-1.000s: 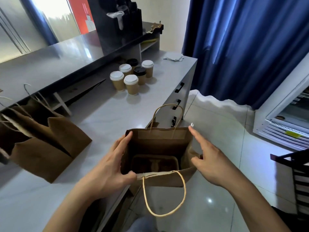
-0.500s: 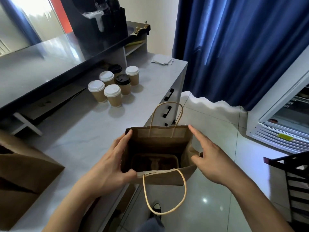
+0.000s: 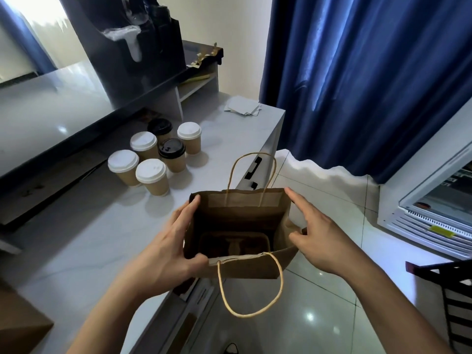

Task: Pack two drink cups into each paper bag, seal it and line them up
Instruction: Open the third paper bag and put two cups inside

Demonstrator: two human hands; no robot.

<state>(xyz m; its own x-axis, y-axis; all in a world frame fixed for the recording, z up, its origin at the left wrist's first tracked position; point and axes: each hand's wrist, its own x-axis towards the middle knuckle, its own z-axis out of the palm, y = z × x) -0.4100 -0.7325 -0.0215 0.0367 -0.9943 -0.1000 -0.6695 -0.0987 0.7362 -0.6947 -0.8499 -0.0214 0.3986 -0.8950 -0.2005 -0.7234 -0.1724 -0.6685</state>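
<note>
An open brown paper bag (image 3: 245, 208) with twine handles stands at the counter's near edge. A cardboard cup carrier (image 3: 233, 245) lies in its bottom; no cup is inside. My left hand (image 3: 168, 251) grips the bag's left wall, thumb on the near rim. My right hand (image 3: 316, 236) holds the right wall, fingers spread along it. Several lidded kraft cups (image 3: 153, 159) stand in a cluster beyond the bag on the left, most with white lids, two with black lids (image 3: 171, 148).
The grey counter (image 3: 84, 241) ends just right of the bag, with tiled floor below. Another brown bag (image 3: 18, 325) shows at the lower left. Paper napkins (image 3: 242, 108) lie at the far end. A blue curtain (image 3: 357, 72), a fridge (image 3: 434, 215) and a black chair (image 3: 457, 297) are on the right.
The view has swung right, so the folded bags at the left have mostly slid out of frame. Both hands keep the same hold on the open bag.
</note>
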